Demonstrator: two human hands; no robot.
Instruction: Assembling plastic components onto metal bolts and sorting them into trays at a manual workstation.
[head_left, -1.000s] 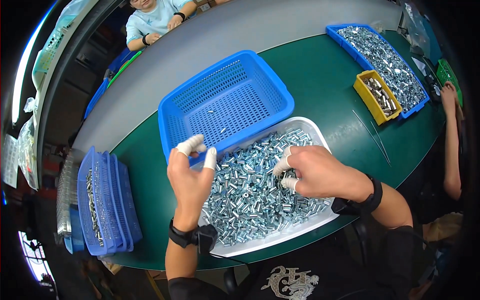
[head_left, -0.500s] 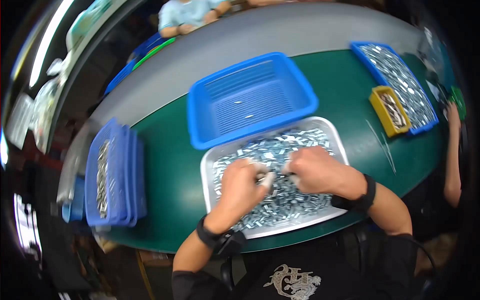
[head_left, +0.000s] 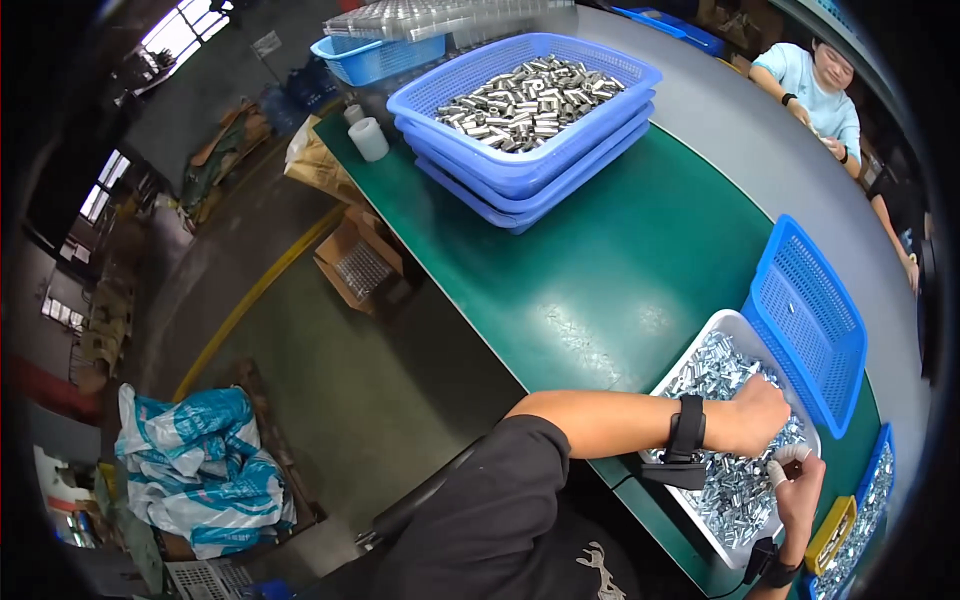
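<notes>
The green table (head_left: 620, 250) spreads out to the upper left of the left hand (head_left: 752, 416). A stack of blue-violet baskets (head_left: 545, 185) stands on it in that direction, well apart from the hand, the top one heaped with dull silver tubes (head_left: 535, 105). Beneath both hands is a white tray (head_left: 733, 322), shallow and round-cornered, filled with shiny, bluish-silver metal tubes (head_left: 712, 378). Its long axis slants from the upper left of the left hand down to beside the right wrist. To the upper right of the left hand, against the tray, sits a bright blue basket (head_left: 818, 345) with slotted walls, its length on a similar slant.

The left forearm reaches across the tray's edge; its hand is bent down, back upward, and its fingertips are hidden, so I cannot tell whether they pinch anything. The right hand (head_left: 775, 468) comes up from below, its white-covered thumb and forefinger curved toward the left hand; whether a tube is between them I cannot tell.

To the lower right of the right hand is a yellow box (head_left: 832, 535). The small tubes around the hands lie on their sides, pointing every way.
</notes>
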